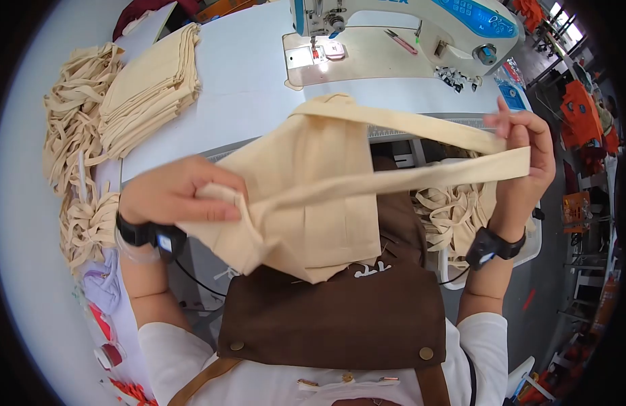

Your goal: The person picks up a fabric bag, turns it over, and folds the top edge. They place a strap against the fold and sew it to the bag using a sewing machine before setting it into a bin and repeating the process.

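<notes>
A cream canvas tote bag hangs tilted in front of my body, above the brown apron. My left hand is closed on the bag's folded edge, its thumb pressed on top of the cloth. At the right, my right hand has the far end of the bag's long strap, with its fingers partly curled. The strap's two runs stretch from the bag to that hand. Part of the right hand's grip is hidden behind the strap.
A sewing machine stands on the white table, with pink-handled snips on its bed. Stacked canvas pieces and bundled straps lie at the left. More straps fill a white bin at my right.
</notes>
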`<state>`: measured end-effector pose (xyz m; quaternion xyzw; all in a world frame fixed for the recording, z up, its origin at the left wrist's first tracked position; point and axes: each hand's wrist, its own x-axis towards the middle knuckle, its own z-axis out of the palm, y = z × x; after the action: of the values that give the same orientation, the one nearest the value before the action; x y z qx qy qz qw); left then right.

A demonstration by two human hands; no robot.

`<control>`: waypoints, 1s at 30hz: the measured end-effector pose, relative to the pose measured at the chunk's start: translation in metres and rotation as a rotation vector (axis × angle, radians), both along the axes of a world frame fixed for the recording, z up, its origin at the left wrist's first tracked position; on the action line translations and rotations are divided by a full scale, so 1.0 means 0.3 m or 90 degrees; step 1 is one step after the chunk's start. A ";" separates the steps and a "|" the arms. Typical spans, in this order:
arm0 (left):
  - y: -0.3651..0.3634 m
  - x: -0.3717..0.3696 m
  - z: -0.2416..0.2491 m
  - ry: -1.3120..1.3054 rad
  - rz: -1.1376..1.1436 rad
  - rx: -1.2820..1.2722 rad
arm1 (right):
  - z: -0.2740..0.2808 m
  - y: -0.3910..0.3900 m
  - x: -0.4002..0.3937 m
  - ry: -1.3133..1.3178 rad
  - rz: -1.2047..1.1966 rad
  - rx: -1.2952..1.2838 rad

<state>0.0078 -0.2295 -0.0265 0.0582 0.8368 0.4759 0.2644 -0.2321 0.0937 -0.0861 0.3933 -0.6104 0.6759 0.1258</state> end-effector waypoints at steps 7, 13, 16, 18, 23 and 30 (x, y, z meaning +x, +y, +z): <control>-0.140 -0.042 0.066 0.007 -0.008 -0.018 | 0.008 0.128 -0.017 0.043 -0.187 0.110; -0.281 -0.021 0.164 0.124 0.082 -0.016 | 0.042 0.237 -0.015 -0.019 0.015 0.488; -0.379 0.033 0.198 0.120 0.139 -0.006 | 0.049 0.287 -0.003 -0.177 0.185 0.742; -0.359 0.014 0.202 0.116 0.114 -0.071 | 0.058 0.311 -0.006 -0.299 0.280 0.743; -0.100 -0.157 0.037 0.062 0.069 -0.162 | -0.002 0.262 -0.054 -0.217 0.240 0.729; 0.188 -0.274 -0.035 -0.016 -0.055 0.211 | -0.064 -0.052 0.002 0.004 0.383 0.372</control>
<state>-0.0745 -0.1732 -0.0371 0.1310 0.7402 0.5965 0.2814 -0.2316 0.0781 -0.1053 0.5752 -0.6338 0.4801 -0.1924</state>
